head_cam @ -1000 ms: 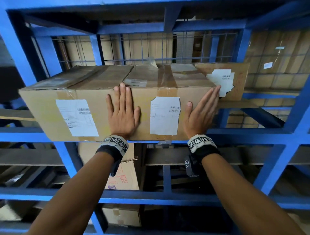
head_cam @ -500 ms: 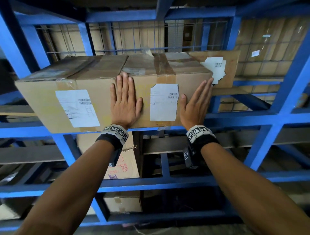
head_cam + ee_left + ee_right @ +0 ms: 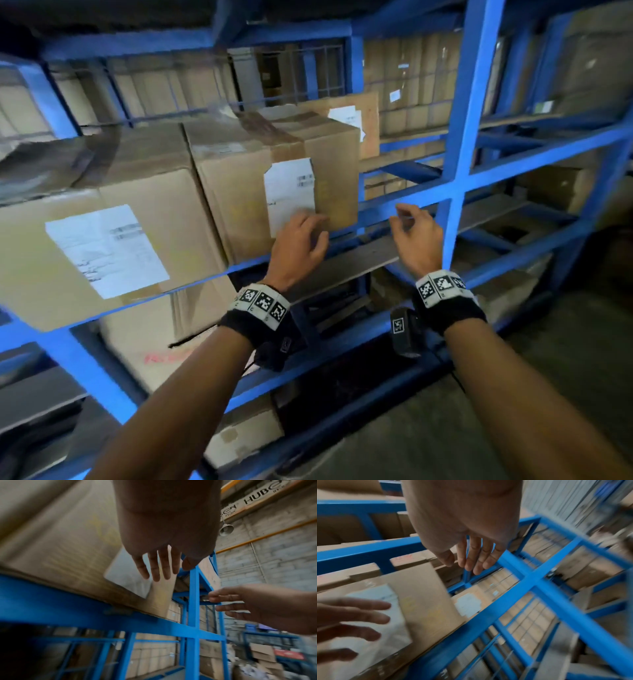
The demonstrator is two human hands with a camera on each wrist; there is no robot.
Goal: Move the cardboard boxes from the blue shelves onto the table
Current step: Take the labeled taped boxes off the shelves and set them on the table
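Big cardboard box (image 3: 239, 192) sits on the blue shelf (image 3: 455, 192) w/ a white label (image 3: 289, 195) on its front; a 2nd box (image 3: 113, 240) is just beside it on the left, touching. Left hand (image 3: 299, 245) is in front of the label's lower right corner – fingers (image 3: 160, 568) loose and spread, gripping nothing; contact w/ the box can't be told. Right hand (image 3: 416, 236) hangs off to the right by the shelf rail – fingers relaxed, slightly curled, holding nothing.
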